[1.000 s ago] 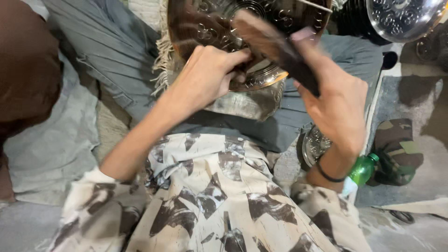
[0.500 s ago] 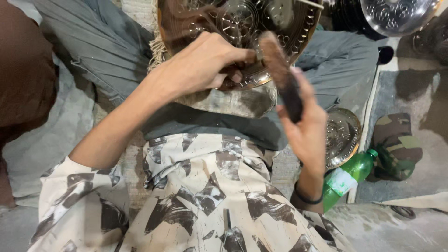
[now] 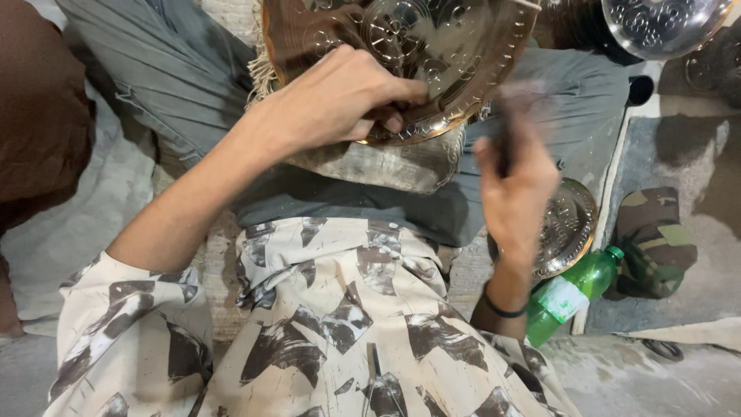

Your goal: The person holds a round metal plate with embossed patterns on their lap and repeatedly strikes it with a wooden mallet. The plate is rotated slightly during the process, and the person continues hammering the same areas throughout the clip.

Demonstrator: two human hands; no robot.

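— What do we see at twelve o'clock?
— Our left hand (image 3: 340, 104) grips the engraved tray (image 3: 432, 54) by its near rim.
— And at three?
— Our right hand (image 3: 515, 189), blurred, closed around a dark tool (image 3: 505, 131); a green bottle (image 3: 575, 293) lies at four.

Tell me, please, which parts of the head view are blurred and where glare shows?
In the head view the right hand and the dark tool it grips are smeared by motion blur; the left hand on the embossed metal plate is sharp; glare gleams on the silver plate at top right.
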